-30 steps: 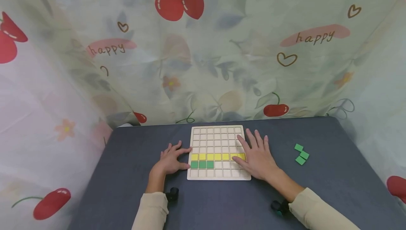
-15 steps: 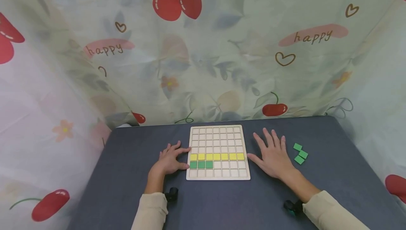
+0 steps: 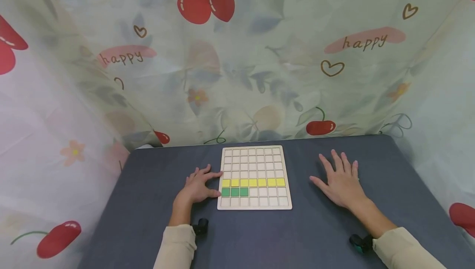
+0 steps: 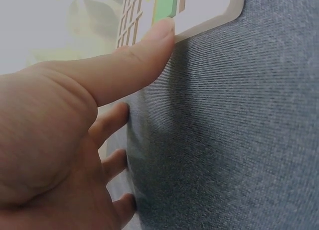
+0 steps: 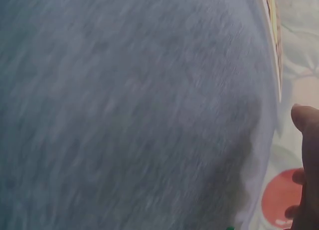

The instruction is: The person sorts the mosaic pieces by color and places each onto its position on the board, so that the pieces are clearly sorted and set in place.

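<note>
A pale square grid board [image 3: 252, 208] lies on the dark table. One row of it is filled with yellow tiles [image 3: 253, 182], and three green tiles [image 3: 235, 192] sit at the left of the row nearer me. My left hand [image 3: 196, 188] rests at the board's left edge, thumb and index fingertip touching it. In the left wrist view the thumb [image 4: 149, 46] meets the board's rim beside a green tile [image 4: 166, 3]. My right hand [image 3: 343, 184], fingers spread and holding nothing, is over the table right of the board, hiding nearly all of the loose green tiles there.
The dark cloth-covered table [image 3: 252, 240] spreads around the board. A printed curtain [image 3: 237, 75] hangs along the table's back edge, with more at both sides. Each wrist wears a black camera, such as the one [image 3: 360, 243] on the right.
My right hand has moved right, from over the board's right side to above the loose green tiles, covering them. The left hand stays at the board's left edge.
</note>
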The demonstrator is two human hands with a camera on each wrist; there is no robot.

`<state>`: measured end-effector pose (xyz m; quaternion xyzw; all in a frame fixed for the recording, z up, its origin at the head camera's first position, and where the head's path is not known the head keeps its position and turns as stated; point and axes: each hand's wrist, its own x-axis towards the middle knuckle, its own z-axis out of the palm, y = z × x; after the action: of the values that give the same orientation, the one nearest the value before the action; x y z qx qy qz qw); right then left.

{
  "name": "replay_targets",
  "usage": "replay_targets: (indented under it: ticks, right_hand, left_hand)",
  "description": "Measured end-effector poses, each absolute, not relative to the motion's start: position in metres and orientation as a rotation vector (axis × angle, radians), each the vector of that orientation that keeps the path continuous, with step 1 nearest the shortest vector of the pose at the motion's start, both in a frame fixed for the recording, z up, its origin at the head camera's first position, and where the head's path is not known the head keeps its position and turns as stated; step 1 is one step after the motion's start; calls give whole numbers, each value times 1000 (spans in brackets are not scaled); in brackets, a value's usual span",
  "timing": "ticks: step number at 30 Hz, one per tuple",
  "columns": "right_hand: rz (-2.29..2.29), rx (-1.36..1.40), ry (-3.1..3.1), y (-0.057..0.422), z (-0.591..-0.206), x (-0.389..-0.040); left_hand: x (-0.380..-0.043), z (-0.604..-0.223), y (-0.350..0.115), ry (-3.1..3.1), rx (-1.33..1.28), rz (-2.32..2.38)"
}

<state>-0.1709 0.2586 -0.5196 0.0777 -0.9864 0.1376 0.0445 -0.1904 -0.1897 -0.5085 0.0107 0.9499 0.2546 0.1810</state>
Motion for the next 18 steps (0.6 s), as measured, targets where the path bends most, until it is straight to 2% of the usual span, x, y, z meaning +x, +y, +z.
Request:
replay_targets:
  ticks: [18]
  right_hand:
    - [466,176,-2987,308,-522,-177]
  left_hand:
    - [-189,-510,-189,2696,47,723]
